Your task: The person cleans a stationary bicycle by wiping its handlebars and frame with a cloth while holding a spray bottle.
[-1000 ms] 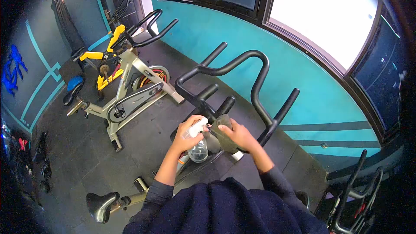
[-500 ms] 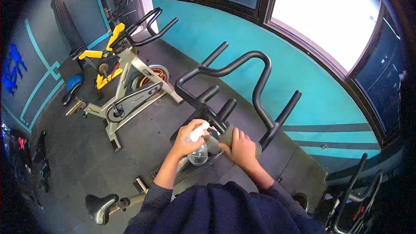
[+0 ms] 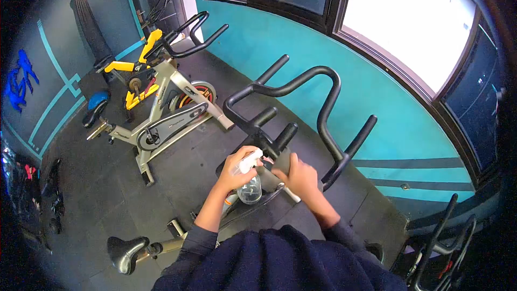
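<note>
My left hand (image 3: 235,171) is wrapped round the neck of a clear spray bottle (image 3: 250,191) with a white spray head (image 3: 249,160). Just to its right, my right hand (image 3: 301,178) grips a grey-green cloth (image 3: 281,163), close below the stubby centre grips of the black handlebar (image 3: 329,97). Whether the cloth touches the bike's stem cannot be made out. The bike's frame below is partly hidden by my hands and the bottle. Its black saddle (image 3: 127,253) shows at the lower left.
A silver exercise bike (image 3: 172,121) stands at the left, with a yellow-framed bike (image 3: 141,92) behind it. The teal wall (image 3: 258,37) runs beneath the windows beyond the handlebar. More black handlebars (image 3: 436,245) show at the lower right.
My right hand has turned and shifted slightly right and down with the cloth. My left hand keeps hold of the bottle. The whole view has shifted slightly.
</note>
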`<state>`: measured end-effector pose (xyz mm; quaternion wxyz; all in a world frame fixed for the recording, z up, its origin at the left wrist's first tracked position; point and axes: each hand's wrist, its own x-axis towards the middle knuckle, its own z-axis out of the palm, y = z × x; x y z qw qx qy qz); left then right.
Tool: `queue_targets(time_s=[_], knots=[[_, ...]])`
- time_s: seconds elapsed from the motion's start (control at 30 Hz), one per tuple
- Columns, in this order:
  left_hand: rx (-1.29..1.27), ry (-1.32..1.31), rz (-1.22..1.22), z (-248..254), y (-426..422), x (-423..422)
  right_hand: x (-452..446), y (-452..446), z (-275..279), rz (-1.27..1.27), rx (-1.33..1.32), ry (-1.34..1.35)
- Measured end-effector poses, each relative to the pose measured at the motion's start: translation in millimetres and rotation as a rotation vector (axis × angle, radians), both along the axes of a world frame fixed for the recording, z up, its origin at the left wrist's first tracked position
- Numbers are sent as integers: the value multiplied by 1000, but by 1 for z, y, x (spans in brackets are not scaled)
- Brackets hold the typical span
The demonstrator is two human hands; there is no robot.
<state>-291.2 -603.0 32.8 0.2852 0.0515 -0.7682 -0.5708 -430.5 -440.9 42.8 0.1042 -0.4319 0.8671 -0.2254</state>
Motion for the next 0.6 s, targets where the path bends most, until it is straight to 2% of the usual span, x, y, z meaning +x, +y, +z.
queue_targets(time_s=[0.07,0.1,0.17,0.3,0.37,0.4,0.47,0.57,0.6], knots=[[1,-20,23,1,3,1,10,18,-24,-1,-59,303],[-2,-18,24,0,3,1,13,29,-28,-1,-62,304],[65,13,-1,-3,3,1,17,49,-30,67,-82,581],[40,-28,5,0,4,1,15,58,-34,110,-90,712],[56,-38,-9,2,3,0,13,44,-36,31,5,547],[67,-43,-27,3,2,-1,12,35,-28,34,6,546],[65,-59,-16,4,2,-1,5,15,-4,-1,105,133],[60,-67,-8,5,2,-2,-12,-1,2,77,53,48],[58,-55,-9,5,2,-2,-22,-7,-1,87,75,-67]])
